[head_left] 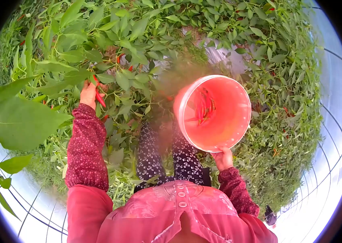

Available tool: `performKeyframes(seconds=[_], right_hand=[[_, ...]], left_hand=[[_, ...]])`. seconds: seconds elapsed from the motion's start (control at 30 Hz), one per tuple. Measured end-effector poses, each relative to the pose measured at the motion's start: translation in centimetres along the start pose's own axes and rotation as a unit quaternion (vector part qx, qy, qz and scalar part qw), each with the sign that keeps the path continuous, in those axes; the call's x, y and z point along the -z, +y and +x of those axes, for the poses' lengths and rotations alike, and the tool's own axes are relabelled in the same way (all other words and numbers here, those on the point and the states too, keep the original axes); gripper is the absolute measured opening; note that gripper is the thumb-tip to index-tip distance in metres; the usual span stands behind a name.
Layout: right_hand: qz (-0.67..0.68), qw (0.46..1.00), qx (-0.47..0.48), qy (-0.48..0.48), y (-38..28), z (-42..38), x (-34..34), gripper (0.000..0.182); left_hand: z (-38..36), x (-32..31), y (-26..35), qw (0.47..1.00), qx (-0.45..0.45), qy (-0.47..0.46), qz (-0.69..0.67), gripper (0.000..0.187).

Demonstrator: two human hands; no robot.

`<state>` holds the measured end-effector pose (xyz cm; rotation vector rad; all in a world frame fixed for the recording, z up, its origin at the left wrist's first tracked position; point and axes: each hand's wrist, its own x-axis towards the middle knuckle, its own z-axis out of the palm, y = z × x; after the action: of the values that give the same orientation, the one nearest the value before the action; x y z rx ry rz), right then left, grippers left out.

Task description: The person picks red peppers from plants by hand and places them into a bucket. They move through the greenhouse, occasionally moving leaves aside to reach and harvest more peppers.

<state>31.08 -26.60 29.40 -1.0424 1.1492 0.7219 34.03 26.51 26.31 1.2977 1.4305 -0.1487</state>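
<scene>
Among the leaves on the left, my left hand (88, 94) is closed round red chili peppers (99, 98), whose tips stick out to the right of the fingers. Leaves partly cover this hand. My right hand (223, 158) grips the near rim of a red bucket (229, 107) with a pale edge. The bucket is tilted so that its inside shows, and several red chilies (206, 106) lie in it. More red peppers (120, 58) hang on the plants just beyond my left hand.
Dense pepper plants (288, 81) surround me, with large leaves (27, 123) close to the camera at the left. Pale plastic sheeting (223, 56) shows on the ground beyond the bucket. Curved greenhouse walls (330, 121) stand at both sides. My legs (148, 152) are below the bucket's left side.
</scene>
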Motion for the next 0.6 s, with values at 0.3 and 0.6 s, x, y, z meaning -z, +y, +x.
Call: performKeyframes(seconds=[0.3, 0.6], right_hand=[[0.016, 1.000, -0.001, 0.003, 0.3, 0.1, 0.7, 0.033], [0.013, 1.000, -0.002, 0.014, 0.1, 0.1, 0.5, 0.032]], left_hand=[[-5.4, -0.1, 1.8, 0.966, -0.120, -0.109, -0.201, 0.016], [-10.9, -11.8, 2.0, 0.643, -0.396, -0.275, 0.595, 0.016]])
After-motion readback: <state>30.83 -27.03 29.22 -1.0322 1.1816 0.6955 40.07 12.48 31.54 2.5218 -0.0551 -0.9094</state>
